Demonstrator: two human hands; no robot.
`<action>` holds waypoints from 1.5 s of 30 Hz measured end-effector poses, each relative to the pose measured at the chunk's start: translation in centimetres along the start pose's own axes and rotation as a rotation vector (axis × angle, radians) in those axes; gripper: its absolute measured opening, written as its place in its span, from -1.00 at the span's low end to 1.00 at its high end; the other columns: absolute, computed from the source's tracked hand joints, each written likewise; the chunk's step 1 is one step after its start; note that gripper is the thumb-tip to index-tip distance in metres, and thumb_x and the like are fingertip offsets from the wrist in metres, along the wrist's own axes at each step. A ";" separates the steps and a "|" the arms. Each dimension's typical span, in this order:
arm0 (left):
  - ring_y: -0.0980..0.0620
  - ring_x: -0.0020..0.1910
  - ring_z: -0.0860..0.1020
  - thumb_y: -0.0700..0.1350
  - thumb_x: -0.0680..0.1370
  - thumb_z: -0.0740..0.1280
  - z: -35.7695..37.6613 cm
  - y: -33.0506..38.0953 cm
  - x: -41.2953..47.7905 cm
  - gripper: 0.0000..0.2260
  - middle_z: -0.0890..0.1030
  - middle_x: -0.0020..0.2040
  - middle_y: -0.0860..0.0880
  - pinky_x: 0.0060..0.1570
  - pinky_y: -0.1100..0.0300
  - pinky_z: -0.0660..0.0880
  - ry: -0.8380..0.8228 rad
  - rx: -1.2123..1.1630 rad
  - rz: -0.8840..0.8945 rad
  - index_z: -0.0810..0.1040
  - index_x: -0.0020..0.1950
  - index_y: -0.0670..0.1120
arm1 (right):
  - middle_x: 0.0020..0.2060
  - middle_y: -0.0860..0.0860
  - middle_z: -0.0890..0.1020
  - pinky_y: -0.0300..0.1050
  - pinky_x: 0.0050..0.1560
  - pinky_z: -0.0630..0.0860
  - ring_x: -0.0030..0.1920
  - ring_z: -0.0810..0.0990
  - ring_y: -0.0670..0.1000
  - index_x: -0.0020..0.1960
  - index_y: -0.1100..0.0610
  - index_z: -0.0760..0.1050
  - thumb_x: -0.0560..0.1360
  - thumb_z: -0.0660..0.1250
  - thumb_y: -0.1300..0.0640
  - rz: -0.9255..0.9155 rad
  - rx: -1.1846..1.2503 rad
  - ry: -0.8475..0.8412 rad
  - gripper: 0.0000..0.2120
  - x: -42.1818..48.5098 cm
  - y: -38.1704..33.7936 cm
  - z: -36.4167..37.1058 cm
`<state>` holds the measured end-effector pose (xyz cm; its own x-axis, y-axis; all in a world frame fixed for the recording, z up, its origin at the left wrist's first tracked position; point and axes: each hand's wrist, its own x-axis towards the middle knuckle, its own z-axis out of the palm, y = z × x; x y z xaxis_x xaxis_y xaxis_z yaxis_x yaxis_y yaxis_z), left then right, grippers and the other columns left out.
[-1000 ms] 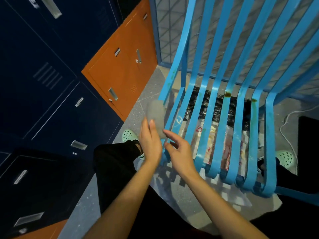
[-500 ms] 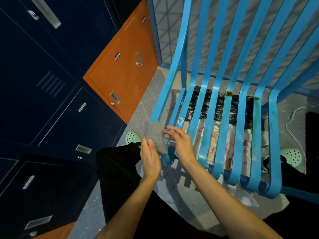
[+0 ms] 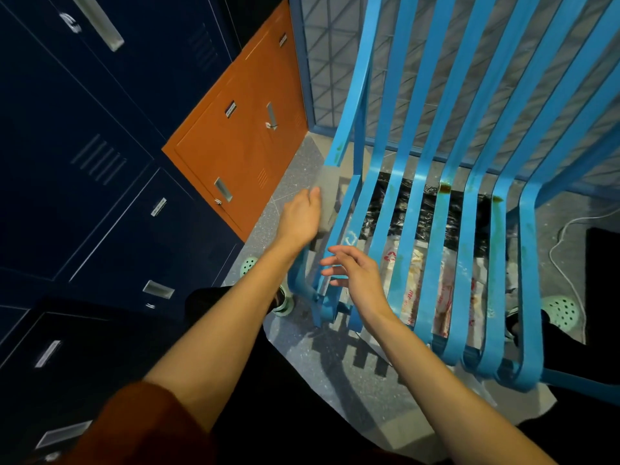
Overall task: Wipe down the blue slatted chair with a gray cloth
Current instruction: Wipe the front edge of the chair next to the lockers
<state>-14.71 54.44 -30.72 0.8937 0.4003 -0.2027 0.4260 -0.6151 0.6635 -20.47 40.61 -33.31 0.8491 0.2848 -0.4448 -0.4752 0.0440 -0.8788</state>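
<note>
Left side: dark blue lockers (image 3: pixel 100 213), then an orange locker (image 3: pixel 241 152) further back. None of these is part of the task.

The left hand (image 3: pixel 300 221) holds the gray cloth (image 3: pixel 328 186). The thumb lies on the cloth's near face and the other fingers are hidden behind it, so the exact grip can't be told. The cloth sticks out past the hand toward the far side and is pressed flat on the outer left slat (image 3: pixel 350 105) of the blue slatted chair (image 3: pixel 530 280), low down where the back bends into the seat.

Key relation: this slat's long axis runs from far and high to near and low. The cloth sits about at the bend, with most of the slat's length beyond the hand on the far side. My guess is the next wipe goes along that axis, not across it. All the other slats lie to the right of the cloth.

The right hand (image 3: pixel 359 276) is empty and hovers just above the near-left seat slats. Its fingers (image 3: pixel 335 260) are loose, spread and pointing left toward the cloth, near it but apart. The left hand is the one on the job.

Further right there is a brown stain (image 3: pixel 445 187) on a middle slat, which probably needs rubbing. Plastic bags (image 3: pixel 449 290) lie on the floor under the seat, and a white cable (image 3: pixel 570 229) lies at the far right.
</note>
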 end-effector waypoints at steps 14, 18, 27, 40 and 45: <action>0.18 -0.04 0.63 -0.03 0.67 0.18 -0.4 -3.5 -8.9 -0.78 0.62 0.08 -0.02 -0.16 0.36 0.51 -0.155 -0.558 -0.083 0.45 0.27 -0.05 | 0.01 -0.01 0.60 -0.25 -0.07 0.47 -0.01 0.60 -0.05 0.17 0.02 0.47 0.62 0.22 0.12 -0.137 -0.255 0.008 -0.85 -2.7 -1.5 -1.1; 0.41 0.07 0.55 -0.11 0.64 0.24 0.4 -5.1 -15.0 -0.67 0.56 0.18 0.21 -0.02 0.48 0.46 -0.007 -0.506 -0.007 0.35 0.39 0.12 | 0.20 -0.08 0.44 -0.24 0.24 0.38 0.24 0.42 -0.12 0.25 0.05 0.45 0.60 0.23 0.14 -0.613 -0.646 0.030 -0.77 -4.4 -2.6 -0.6; 0.24 0.28 0.50 -0.47 0.47 0.28 -0.1 -6.4 -12.9 -0.38 0.52 0.34 0.06 0.23 0.32 0.45 0.044 -0.665 -0.056 0.38 0.47 -0.05 | 0.55 -0.05 0.18 0.02 0.56 -0.04 0.57 0.03 -0.06 0.53 0.05 0.24 0.67 0.04 0.03 -0.966 -1.290 -0.447 -0.56 -0.7 -0.1 -0.6; 0.05 0.20 0.56 -0.10 0.65 0.18 -2.8 -8.4 -11.1 -0.77 0.62 0.19 0.07 0.23 0.03 0.45 0.187 -0.841 -0.245 0.63 0.15 -0.01 | 0.51 0.07 0.26 0.08 0.56 0.01 0.58 -0.01 0.04 0.33 0.13 0.43 0.65 0.11 -0.01 -0.925 -1.298 -0.358 -0.65 0.5 -0.9 2.3; 0.03 0.15 0.60 -0.10 0.67 0.15 -1.7 -7.3 -9.8 -0.76 0.66 0.14 0.04 0.17 0.04 0.50 0.164 -0.852 -0.250 0.60 0.17 -0.04 | 0.54 0.01 0.20 0.02 0.55 -0.03 0.57 0.02 -0.02 0.42 0.11 0.38 0.44 0.21 0.39 -0.987 -1.182 -0.425 -0.44 0.9 -0.1 0.5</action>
<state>-26.81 56.16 -32.35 0.7298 0.5867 -0.3511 0.2984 0.1887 0.9356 -19.78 41.30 -33.48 0.4822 0.8385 0.2538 0.8061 -0.3112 -0.5033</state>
